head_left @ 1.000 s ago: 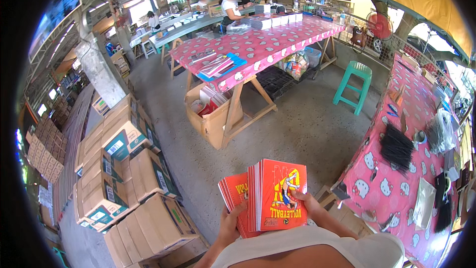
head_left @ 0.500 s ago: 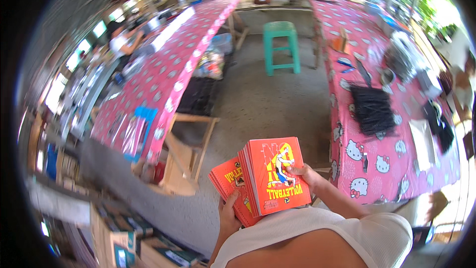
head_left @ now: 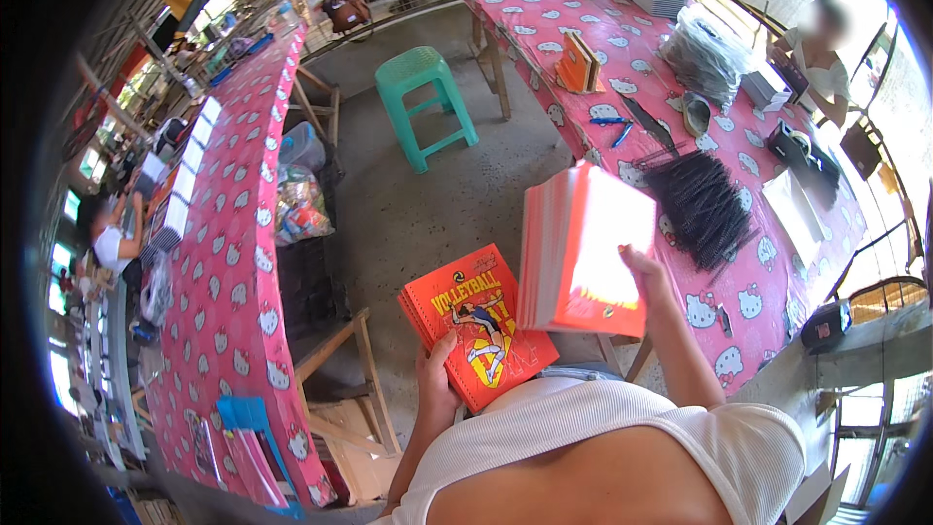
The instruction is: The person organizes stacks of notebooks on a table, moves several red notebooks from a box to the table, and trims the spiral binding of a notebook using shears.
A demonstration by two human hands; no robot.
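A small stack of orange-red spiral notebooks with a volleyball player on the cover is gripped by my left hand, its thumb across the top cover. To the right, my right hand holds a thicker stack of orange notebooks, thumb on the cover, which glares white in the light. The two stacks are close together in front of my body, the thicker one raised higher and tilted. The fingers beneath both stacks are hidden.
On the right pink-covered table lie black binding wires, blue pliers, an orange notebook stand and a plastic bag. A green stool stands between the tables. The left table bears a blue tray. Another person sits at the right.
My view has turned right, toward the table with the black wires. The thicker stack has risen and moved apart from the smaller one, which now shows its whole front cover.
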